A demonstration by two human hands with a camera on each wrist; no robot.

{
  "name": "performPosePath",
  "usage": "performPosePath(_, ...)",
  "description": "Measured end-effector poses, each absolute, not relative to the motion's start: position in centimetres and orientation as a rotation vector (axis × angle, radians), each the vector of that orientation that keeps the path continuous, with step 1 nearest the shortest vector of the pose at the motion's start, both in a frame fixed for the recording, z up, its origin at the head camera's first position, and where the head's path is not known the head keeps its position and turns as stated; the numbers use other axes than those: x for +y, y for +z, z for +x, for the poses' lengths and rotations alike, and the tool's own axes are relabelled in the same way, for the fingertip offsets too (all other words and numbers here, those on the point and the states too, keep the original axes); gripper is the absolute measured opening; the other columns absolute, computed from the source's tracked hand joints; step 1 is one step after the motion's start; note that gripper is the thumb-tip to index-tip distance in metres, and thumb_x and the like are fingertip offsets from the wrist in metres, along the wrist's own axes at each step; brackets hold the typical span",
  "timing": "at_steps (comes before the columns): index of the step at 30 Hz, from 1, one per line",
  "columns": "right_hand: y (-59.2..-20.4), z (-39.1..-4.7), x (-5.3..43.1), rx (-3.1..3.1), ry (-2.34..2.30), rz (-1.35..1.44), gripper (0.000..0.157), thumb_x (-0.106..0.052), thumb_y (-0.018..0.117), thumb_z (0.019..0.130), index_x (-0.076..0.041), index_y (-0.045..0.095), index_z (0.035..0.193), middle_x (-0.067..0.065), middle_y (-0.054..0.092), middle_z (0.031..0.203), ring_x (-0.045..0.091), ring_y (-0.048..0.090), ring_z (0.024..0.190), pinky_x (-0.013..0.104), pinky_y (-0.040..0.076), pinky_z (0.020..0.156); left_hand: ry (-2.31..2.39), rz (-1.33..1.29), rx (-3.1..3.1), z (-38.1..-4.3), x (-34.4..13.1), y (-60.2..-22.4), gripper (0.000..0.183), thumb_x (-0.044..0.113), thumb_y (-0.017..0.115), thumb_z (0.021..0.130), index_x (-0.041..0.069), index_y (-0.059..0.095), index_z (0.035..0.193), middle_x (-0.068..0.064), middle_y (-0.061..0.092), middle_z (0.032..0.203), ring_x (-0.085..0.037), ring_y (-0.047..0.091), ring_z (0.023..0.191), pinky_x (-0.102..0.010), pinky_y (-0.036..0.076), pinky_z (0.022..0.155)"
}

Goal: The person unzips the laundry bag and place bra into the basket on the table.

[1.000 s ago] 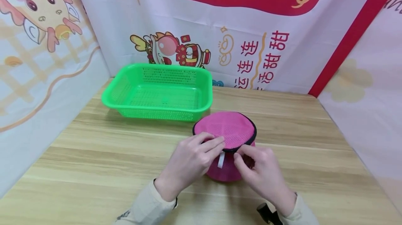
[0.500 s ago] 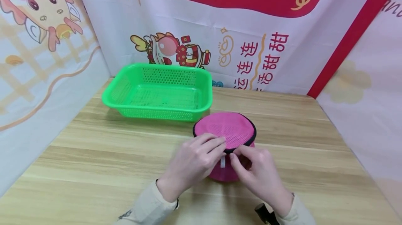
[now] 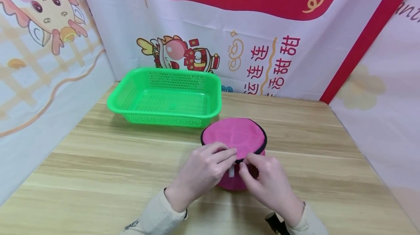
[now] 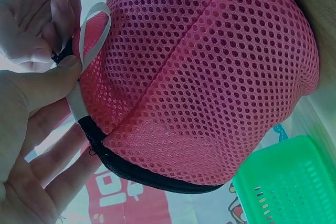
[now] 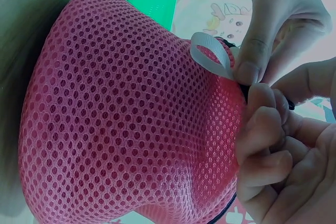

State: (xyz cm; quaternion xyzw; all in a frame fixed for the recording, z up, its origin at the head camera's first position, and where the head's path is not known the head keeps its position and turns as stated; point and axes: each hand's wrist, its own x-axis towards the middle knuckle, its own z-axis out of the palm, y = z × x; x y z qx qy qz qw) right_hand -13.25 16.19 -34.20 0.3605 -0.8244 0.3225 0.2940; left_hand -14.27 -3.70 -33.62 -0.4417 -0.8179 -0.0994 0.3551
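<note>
Nearest, in the lower middle of the head view, the left hand (image 3: 205,164) pinches the rim of a round, bright-pink mesh bag (image 3: 236,136), thumb beside its white ribbon loop (image 4: 100,38); the right hand (image 3: 267,176), just right of it, pinches the black zip trim (image 3: 261,150) between thumb and forefinger. The bag stands on the pale wooden table (image 3: 98,176), right of the frame's centre, its flat top facing up. The step in hand looks like working the zip; the slider is hidden by fingers. The next move probably calls for a steady left hold while the right pinch draws along the curve. Beyond, left of centre, sits a bright-green perforated plastic basket (image 3: 164,114).
</note>
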Motion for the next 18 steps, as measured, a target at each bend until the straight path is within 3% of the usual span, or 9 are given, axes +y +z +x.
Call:
performPosePath(9,-33.93,-13.04,16.27,-2.246,0.882,0.922,0.026,-0.004,0.058,0.079,-0.022,0.047,0.064,-0.014,0.038,0.057,-0.002,0.034,0.050,0.012,0.027,0.043,-0.251,-1.143,-2.105,-14.29,-3.74,-33.68,0.020,0.007,0.076,0.086,0.010,0.078,0.105,0.000,0.072,0.107,-0.014,0.063,0.094,-0.024,0.054,0.083)
performPosePath(18,-33.93,-13.24,16.76,-2.194,0.909,0.933,0.031,0.004,0.064,0.074,-0.023,0.049,0.067,-0.016,0.038,0.059,-0.002,0.035,0.050,0.009,0.025,0.044,-0.259,-1.143,-2.050,-14.33,-3.87,-33.59,0.018,0.004,0.076,0.083,0.010,0.079,0.100,0.001,0.073,0.103,-0.014,0.064,0.091,-0.023,0.055,0.078)
